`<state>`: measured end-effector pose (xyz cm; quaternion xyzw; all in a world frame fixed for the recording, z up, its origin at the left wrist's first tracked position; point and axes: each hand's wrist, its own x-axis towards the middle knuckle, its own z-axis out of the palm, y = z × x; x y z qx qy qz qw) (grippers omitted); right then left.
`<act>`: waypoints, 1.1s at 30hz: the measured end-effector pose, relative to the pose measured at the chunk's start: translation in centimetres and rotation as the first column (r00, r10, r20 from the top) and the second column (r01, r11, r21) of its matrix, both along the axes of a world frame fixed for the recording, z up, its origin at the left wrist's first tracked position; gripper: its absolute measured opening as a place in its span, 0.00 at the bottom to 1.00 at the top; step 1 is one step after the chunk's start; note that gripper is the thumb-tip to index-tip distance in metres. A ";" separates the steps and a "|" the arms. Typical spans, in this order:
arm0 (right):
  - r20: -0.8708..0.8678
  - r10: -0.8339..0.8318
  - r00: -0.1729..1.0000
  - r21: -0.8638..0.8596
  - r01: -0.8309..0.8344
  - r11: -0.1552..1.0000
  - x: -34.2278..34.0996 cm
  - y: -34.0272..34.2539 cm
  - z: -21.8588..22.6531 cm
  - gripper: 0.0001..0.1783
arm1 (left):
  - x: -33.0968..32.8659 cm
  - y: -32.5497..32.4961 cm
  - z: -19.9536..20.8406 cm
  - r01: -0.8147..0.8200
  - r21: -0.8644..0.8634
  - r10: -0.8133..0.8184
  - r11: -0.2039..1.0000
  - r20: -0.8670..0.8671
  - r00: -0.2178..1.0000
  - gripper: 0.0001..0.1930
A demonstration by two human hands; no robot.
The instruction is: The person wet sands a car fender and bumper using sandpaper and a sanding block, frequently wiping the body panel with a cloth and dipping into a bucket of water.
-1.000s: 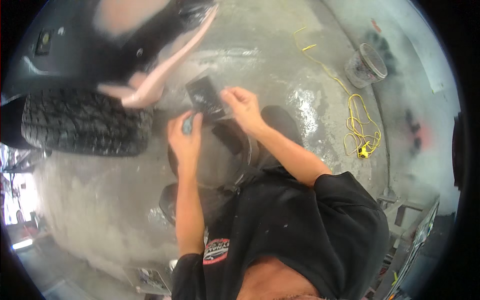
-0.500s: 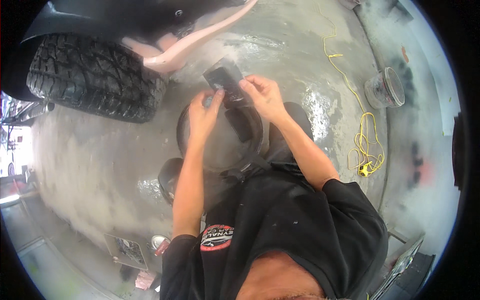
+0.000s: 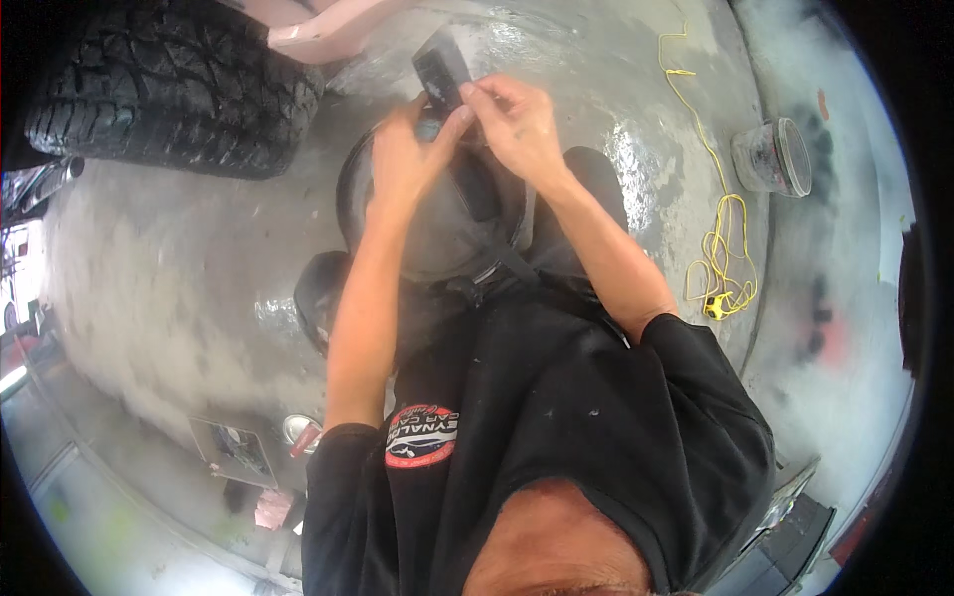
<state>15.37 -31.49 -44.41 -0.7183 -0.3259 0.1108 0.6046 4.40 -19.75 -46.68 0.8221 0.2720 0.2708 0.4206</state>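
Observation:
Both my hands meet above a round dark metal basin (image 3: 363, 214) on the wet concrete floor. My right hand (image 3: 517, 124) grips a flat dark rectangular sheet (image 3: 440, 68) by its lower end, holding it upright. My left hand (image 3: 409, 149) pinches a small grey-blue piece (image 3: 429, 127) against the sheet's lower edge. A dark strip (image 3: 475, 184) hangs below the hands over the basin. What the small piece is cannot be told.
A knobbly car tyre (image 3: 169, 94) with a pink body panel (image 3: 318, 30) stands at the upper left. A yellow cord (image 3: 717, 243) and a clear plastic bucket (image 3: 770, 154) lie to the right. Small cans and a printed sheet (image 3: 234, 447) sit lower left.
The view has tipped down and my hands have risen in it, still holding the dark sheet together. The tyre now fills the upper left corner.

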 end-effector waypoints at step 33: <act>0.932 -0.167 -0.321 0.245 0.900 -0.360 -13.4 -60.4 19.8 0.09 | -4.6 4.9 -8.8 0.119 -0.142 -0.157 0.983 -0.296 0.942 0.24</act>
